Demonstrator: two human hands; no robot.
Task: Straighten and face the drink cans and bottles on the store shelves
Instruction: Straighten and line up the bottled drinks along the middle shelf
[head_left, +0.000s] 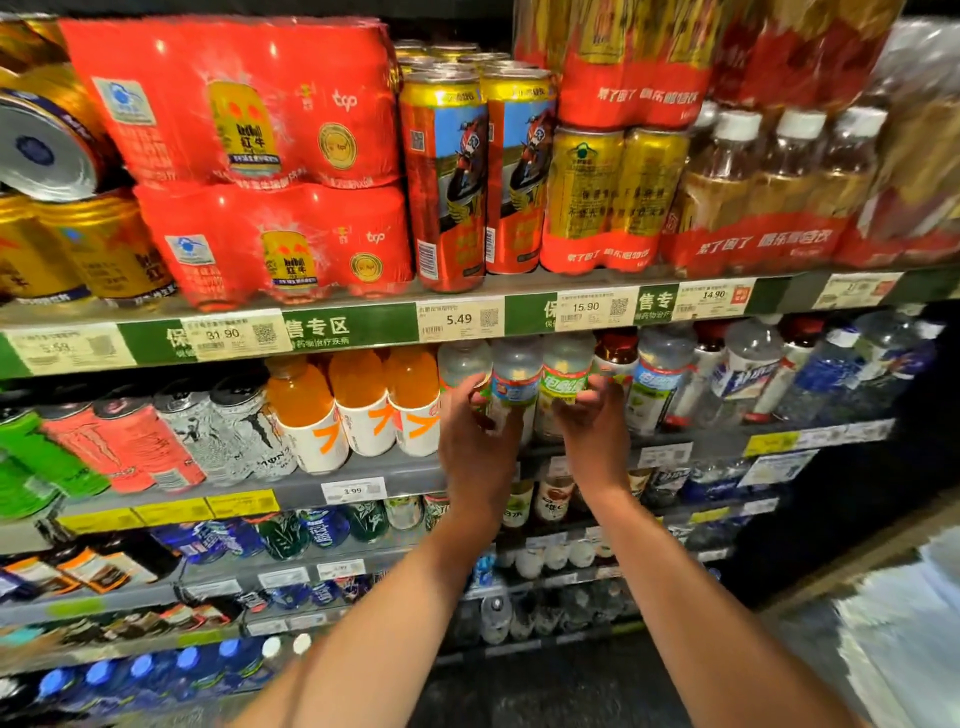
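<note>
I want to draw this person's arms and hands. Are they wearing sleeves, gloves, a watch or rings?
Draw them bare. The left hand and right hand have no gloves, and I can see no rings. Both forearms are uncovered right down to the bottom of the picture, so no sleeves show. No watch or bracelet shows on either wrist. The fingertips are partly hidden behind the bottles.

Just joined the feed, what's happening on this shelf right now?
A person is facing drinks on the second shelf from the top in view. The left hand grips a clear bottle with a blue label, and the right hand grips the clear bottle with a green label beside it. Both bottles stand upright in the front row, between the orange drink bottles and more clear bottles on the right.
</note>
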